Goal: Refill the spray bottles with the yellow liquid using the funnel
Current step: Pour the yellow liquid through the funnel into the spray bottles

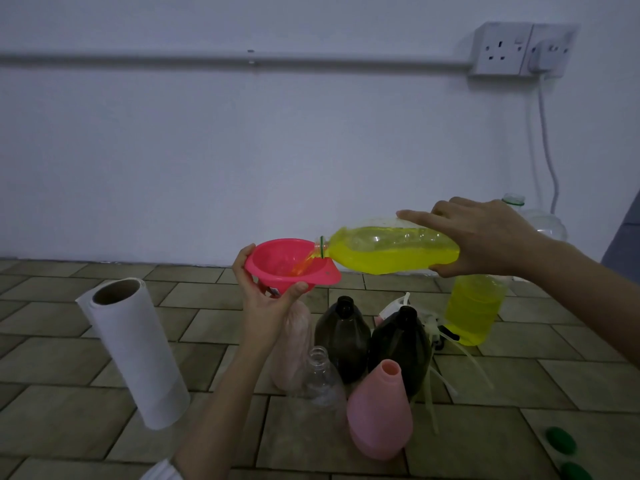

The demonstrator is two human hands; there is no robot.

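Observation:
My left hand (266, 299) grips a pink funnel (284, 263) from below, held over a pale pink spray bottle (292, 348) that my wrist partly hides. My right hand (485, 237) holds a clear bottle of yellow liquid (391, 251) tipped on its side, its mouth over the funnel's rim. Yellow liquid streams into the funnel. Below stand two dark spray bottles (343, 337) (400, 348), a clear bottle (320, 379) and a pink cone-shaped bottle (381, 410), all uncapped.
A second bottle of yellow liquid (472, 308) stands behind, beside loose spray heads with tubes (436, 337). A paper towel roll (133, 348) stands at the left. Two green caps (561, 441) lie at the right. An empty clear bottle (533, 216) stands by the wall, below the sockets (519, 48).

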